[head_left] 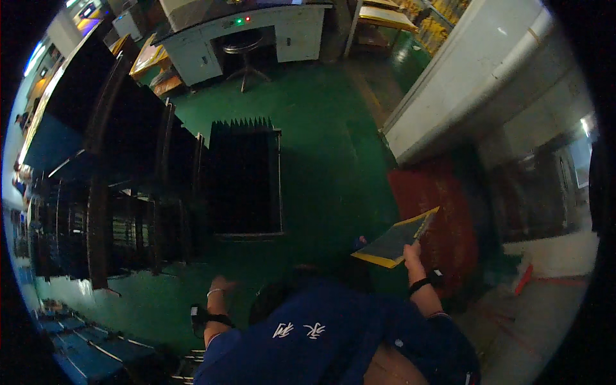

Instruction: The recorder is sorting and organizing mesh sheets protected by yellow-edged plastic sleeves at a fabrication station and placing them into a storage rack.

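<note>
My right hand (412, 252) is closed on the near right edge of a thin flat panel (399, 236). The panel has a grey middle and yellow borders, and it is held out tilted over the floor. Low on the left, my left hand (221, 284) hangs beside my body, blurred, with nothing visible in it. Its fingers are too smeared to make out. Ahead of it on the floor stands a dark rack (281, 192) with a row of pointed teeth along its far end; neither hand touches it.
Tall dark racks (96, 179) line the left side. Blue-topped carts (90, 350) stand at the lower left. A white workbench (301, 35) with a round stool (244, 46) is at the far end. On the right are a pale machine wall (462, 77) and a red floor mat (449, 205).
</note>
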Available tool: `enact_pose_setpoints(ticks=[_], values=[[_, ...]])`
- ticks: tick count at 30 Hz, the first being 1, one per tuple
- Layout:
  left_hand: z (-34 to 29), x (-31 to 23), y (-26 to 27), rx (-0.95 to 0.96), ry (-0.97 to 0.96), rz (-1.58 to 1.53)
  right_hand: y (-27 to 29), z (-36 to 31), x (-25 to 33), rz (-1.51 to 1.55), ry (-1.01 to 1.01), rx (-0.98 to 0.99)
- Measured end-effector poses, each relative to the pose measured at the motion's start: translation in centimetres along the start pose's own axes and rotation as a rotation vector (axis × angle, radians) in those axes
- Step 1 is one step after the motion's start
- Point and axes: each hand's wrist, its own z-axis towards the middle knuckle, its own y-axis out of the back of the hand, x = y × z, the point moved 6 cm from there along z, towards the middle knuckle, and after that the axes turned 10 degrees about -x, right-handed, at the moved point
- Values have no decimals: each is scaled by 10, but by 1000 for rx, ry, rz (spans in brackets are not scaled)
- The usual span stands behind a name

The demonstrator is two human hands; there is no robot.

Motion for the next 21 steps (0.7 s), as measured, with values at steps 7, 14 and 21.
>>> enact_pose_setpoints(ticks=[7,14,21], values=[[-20,-315,199,-404,-202,-890,-24,172,29,-412,476,182],[-2,-595,321,-63,-519,-1675,-42,246,211,-171,604,167],[128,-747,277,538,-41,-1684,-126,311,354,982,238,328]])
